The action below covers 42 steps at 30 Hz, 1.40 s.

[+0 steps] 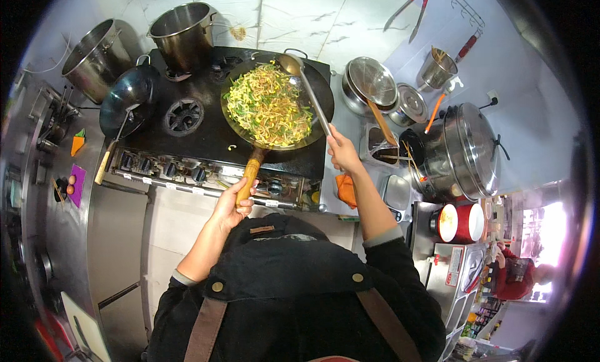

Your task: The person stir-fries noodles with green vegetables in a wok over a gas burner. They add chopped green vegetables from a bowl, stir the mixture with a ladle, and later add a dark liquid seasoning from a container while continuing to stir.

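Note:
My left hand (234, 202) is closed around the bamboo handle (248, 182) of a large wok (322, 95) on the right part of the black stove. Bean sprouts with green pieces and thin brown strands, perhaps noodles, (267, 106) fill much of the wok. The long metal handle of a ladle (318, 104) is gripped by my right hand (343, 151), right of the wok. The ladle's bowl (290, 64) lies at the wok's far rim, over the edge of the food.
An unused burner (184, 117) separates this wok from a second wok (126, 99) holding a utensil. Two tall metal pots (180, 36) stand behind. At right are strainers (373, 81), an orange cloth (346, 191), a scale (396, 193) and a big lidded pot (473, 149). A person in red (515, 277) is farther right.

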Each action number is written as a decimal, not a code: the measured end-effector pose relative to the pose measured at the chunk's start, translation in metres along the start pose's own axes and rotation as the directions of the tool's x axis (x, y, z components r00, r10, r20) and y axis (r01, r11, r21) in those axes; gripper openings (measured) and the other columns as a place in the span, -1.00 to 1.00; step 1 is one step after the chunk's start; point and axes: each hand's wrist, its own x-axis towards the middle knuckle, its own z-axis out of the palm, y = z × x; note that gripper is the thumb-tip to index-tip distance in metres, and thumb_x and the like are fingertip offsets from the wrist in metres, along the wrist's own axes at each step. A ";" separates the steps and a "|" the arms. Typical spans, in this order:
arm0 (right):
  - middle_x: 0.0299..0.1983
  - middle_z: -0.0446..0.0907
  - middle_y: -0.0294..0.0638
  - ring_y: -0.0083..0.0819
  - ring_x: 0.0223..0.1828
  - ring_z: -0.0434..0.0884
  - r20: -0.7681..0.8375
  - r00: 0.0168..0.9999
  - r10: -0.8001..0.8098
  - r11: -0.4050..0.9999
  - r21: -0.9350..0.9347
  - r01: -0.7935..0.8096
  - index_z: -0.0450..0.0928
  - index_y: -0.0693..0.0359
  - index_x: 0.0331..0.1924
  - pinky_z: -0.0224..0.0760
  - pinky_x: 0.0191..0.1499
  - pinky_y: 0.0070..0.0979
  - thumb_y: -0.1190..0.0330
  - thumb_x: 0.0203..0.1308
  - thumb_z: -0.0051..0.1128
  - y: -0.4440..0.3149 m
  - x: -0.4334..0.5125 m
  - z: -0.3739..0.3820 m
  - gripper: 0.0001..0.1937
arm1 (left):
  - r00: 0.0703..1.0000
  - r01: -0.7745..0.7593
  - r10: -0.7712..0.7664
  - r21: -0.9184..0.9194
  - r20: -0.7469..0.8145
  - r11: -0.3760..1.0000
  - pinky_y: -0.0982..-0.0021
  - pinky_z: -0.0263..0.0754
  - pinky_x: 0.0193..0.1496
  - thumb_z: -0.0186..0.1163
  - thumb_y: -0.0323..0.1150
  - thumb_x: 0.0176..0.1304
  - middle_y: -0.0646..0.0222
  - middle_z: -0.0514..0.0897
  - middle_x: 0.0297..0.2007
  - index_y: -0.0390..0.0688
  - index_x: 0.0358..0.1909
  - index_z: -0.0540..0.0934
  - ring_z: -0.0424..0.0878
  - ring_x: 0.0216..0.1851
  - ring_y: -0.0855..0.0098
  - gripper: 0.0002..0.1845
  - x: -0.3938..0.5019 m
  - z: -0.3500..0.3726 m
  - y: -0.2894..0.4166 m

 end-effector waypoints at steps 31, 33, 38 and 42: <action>-0.58 0.56 -0.02 -0.03 -0.58 0.59 0.054 0.962 -0.267 0.510 -0.839 0.189 0.20 -0.15 0.42 0.40 -0.51 -0.12 0.27 0.31 -0.01 0.002 -0.109 0.036 -0.43 | 0.996 0.070 -0.060 0.167 -0.063 0.983 0.67 0.00 -0.76 0.03 -0.08 0.45 0.54 0.49 -0.45 -0.12 0.05 0.45 0.22 -0.72 0.70 -0.65 0.011 -0.004 0.014; -0.59 0.57 -0.02 -0.05 -0.57 0.60 0.011 0.890 -0.456 0.477 -0.841 0.255 0.20 -0.13 0.42 0.41 -0.53 -0.12 0.34 0.26 -0.02 -0.005 -0.096 0.048 -0.40 | 0.997 0.052 -0.041 0.179 -0.064 0.983 0.67 0.00 -0.76 0.03 -0.08 0.45 0.54 0.48 -0.45 -0.12 0.05 0.44 0.21 -0.72 0.70 -0.65 0.010 -0.004 0.013; -0.59 0.57 0.01 -0.01 -0.54 0.64 0.086 0.975 -0.206 0.472 -0.864 0.176 0.14 -0.22 0.46 0.45 -0.51 -0.11 0.41 0.26 -0.12 0.017 -0.116 0.044 -0.35 | 0.997 0.032 -0.017 0.210 -0.069 0.977 0.67 -0.05 -0.78 0.05 -0.08 0.44 0.55 0.46 -0.46 -0.13 0.03 0.44 0.17 -0.74 0.71 -0.65 0.006 -0.004 0.024; -0.53 0.60 0.01 -0.04 -0.48 0.66 0.064 0.976 -0.210 0.474 -0.866 0.159 0.11 -0.19 0.47 0.48 -0.47 -0.12 0.42 0.24 -0.11 0.012 -0.120 0.042 -0.33 | 0.998 0.032 -0.019 0.232 -0.059 0.972 0.68 -0.05 -0.77 0.06 -0.08 0.44 0.55 0.45 -0.46 -0.15 0.02 0.44 0.15 -0.74 0.72 -0.65 0.005 -0.010 0.024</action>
